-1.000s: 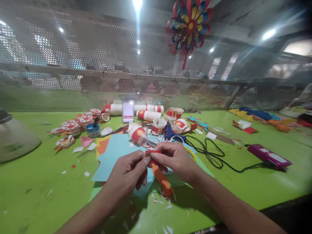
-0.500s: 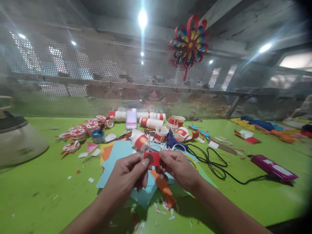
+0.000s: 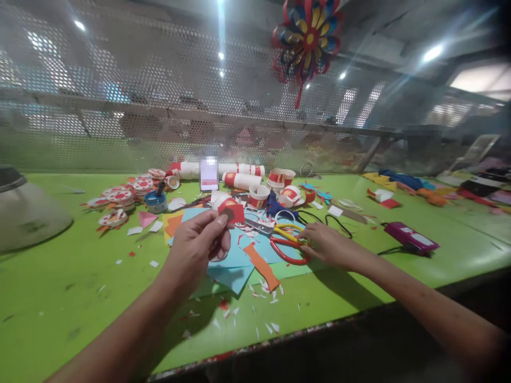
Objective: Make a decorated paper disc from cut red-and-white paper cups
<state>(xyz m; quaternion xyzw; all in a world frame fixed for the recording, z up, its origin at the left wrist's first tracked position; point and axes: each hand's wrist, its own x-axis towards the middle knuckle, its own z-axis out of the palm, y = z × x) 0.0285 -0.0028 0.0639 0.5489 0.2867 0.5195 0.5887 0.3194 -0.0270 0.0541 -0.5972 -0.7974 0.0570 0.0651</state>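
Between the thumb and fingers of my left hand (image 3: 199, 236) is a small red paper piece (image 3: 238, 213) with a brown patch near the thumb. My right hand (image 3: 327, 244) has its fingers closed at the handle end of the scissors (image 3: 270, 229), which have one yellow and one red loop. The scissors' blades point left, over light blue paper sheets (image 3: 233, 255). An orange paper strip (image 3: 261, 266) lies below them. Just behind the scissors are a dark blue glue gun (image 3: 275, 205) and a red-and-white paper cup (image 3: 259, 197).
Stacked paper cups (image 3: 241, 181) and a phone (image 3: 209, 174) stand at the back. Turtle-like red-and-white paper crafts (image 3: 120, 196) and a blue jar (image 3: 155, 202) are on the left. A purple device (image 3: 411, 238) with a black cord lies right. Paper scraps litter the green table (image 3: 99, 319).
My right hand has let go of the red paper and moved right to the scissors' handles. My left hand keeps the paper, slightly further left and up. The view has tilted down.
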